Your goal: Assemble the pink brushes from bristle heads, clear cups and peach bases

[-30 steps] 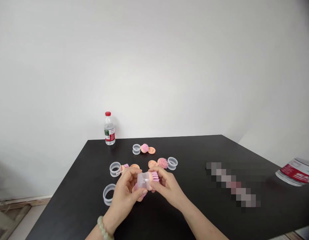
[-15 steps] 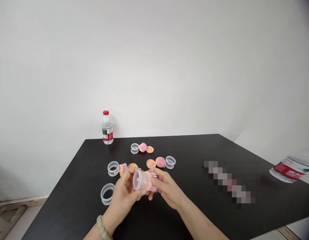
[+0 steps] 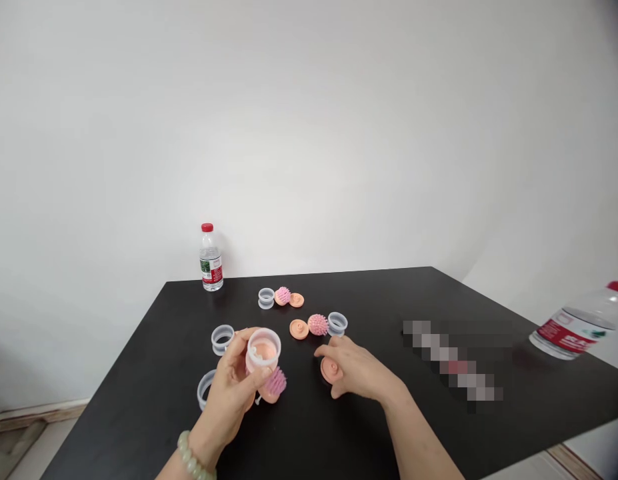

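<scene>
Black tabletop (image 3: 139, 400) bears two plastic water bottles: one red-capped at the far edge (image 3: 211, 259), one tilted at far right (image 3: 576, 327). Hands stand apart: left hand (image 3: 226, 393) clamps a clear cup (image 3: 263, 351) above a pink brush (image 3: 275, 381); right hand (image 3: 361, 370) touches an orange disc (image 3: 330, 370). Nearby lie four clear rings (image 3: 223, 340), two pink brushes (image 3: 317, 325), two orange discs (image 3: 299, 329).
</scene>
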`<state>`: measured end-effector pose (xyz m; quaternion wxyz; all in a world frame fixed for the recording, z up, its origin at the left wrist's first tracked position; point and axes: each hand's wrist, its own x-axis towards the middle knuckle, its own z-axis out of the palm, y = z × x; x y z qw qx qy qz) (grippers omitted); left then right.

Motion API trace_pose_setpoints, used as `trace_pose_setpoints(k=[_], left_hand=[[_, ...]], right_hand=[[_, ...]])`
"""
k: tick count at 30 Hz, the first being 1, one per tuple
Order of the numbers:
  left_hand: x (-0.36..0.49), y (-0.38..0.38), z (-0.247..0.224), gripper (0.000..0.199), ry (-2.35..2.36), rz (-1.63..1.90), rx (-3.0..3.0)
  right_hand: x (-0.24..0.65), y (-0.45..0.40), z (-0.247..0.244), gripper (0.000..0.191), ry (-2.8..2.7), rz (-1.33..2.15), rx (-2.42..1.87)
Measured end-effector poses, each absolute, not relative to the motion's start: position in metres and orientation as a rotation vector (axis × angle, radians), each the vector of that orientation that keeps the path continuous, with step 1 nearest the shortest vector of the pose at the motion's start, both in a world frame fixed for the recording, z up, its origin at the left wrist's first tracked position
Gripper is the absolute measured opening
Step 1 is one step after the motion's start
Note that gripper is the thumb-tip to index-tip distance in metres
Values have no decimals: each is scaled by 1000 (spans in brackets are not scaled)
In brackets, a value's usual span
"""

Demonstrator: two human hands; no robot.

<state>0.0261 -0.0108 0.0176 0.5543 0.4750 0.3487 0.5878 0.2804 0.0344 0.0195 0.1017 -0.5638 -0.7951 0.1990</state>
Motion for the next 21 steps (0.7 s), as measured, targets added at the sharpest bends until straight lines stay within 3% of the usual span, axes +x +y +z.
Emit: trace_pose_setpoints(k=[4, 8, 11, 14, 21], left_hand=[[24, -7, 11, 59, 855, 1350, 1139], [23, -7, 8, 53, 916, 1341, 1262], [26, -8, 7, 47, 926, 1319, 1419], [29, -10, 6, 44, 927, 1308, 1585], [33, -13, 11, 32, 987, 1358, 1802]], right_hand=[[272, 36, 17, 33, -2360, 575, -1670], [268, 30, 30, 22, -2046, 843, -1303], [259, 24, 36, 35, -1668, 1106, -863], [243, 19, 31, 51, -1480, 1147, -599], [211, 12, 8, 46, -1336, 1157, -437]])
